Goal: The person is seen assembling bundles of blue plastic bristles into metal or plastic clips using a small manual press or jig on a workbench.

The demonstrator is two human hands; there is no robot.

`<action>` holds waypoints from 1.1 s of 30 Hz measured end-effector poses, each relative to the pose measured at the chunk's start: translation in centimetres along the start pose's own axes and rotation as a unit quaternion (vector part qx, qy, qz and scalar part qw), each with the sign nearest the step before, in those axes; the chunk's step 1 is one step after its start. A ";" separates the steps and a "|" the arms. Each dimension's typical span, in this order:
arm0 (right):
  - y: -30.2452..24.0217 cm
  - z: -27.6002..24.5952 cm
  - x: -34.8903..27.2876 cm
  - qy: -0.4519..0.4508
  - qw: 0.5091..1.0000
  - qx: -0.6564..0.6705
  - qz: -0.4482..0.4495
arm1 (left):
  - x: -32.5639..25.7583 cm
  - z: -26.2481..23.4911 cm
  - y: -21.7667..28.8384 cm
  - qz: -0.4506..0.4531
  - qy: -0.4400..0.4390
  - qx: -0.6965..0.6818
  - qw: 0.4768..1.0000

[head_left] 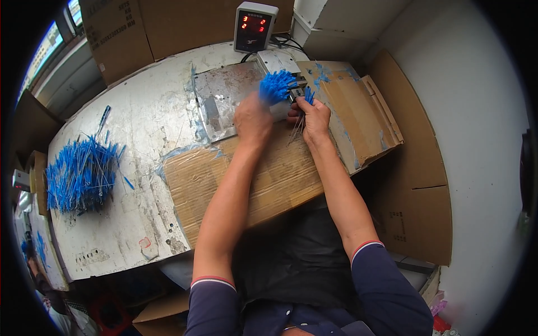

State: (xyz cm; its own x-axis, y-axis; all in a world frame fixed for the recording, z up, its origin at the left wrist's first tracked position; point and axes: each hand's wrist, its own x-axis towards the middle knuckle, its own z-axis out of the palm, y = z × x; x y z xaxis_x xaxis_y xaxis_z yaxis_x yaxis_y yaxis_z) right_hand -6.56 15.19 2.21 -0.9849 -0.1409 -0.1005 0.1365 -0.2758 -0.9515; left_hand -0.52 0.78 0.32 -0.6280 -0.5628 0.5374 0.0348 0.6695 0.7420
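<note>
- pile of blue-tipped wire pieces (81,173) lying far left on worn white table (140,224)
- left hand (253,119) clenched on bunch of blue-tipped wires (276,85), over metal plate (224,103)
- right hand (311,117) pinching a few thin wires (307,99), just beside small machine (278,63)
- counter display (255,26) behind

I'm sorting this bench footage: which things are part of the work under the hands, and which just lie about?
In use:
left hand holding a bunch of blue-tipped pins
right hand holding a few thin pins
small metal machine

Lying about:
heap of blue pins
red-digit counter
cardboard boxes
</note>
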 end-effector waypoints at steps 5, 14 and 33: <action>-2.2 1.5 -1.0 0.015 0.987 -0.017 -0.159 | 0.0 -0.2 -0.6 -0.027 -0.056 0.030 0.998; 1.7 0.0 -3.2 0.013 0.983 -0.113 -0.142 | 0.0 0.0 -0.3 -0.004 -0.053 0.012 0.999; 0.9 0.6 -3.1 0.049 0.947 -0.194 -0.250 | 0.1 -0.3 -0.9 0.000 -0.030 -0.007 1.000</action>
State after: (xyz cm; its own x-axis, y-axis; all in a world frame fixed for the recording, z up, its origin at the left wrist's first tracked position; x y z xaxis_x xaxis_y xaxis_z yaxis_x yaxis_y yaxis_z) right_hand -3.27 14.80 1.83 -0.9235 0.0098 0.3834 -0.3811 0.0876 -0.9204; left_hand -0.36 -0.04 -0.20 -0.6736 -0.5320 0.5130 0.0461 0.6626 0.7476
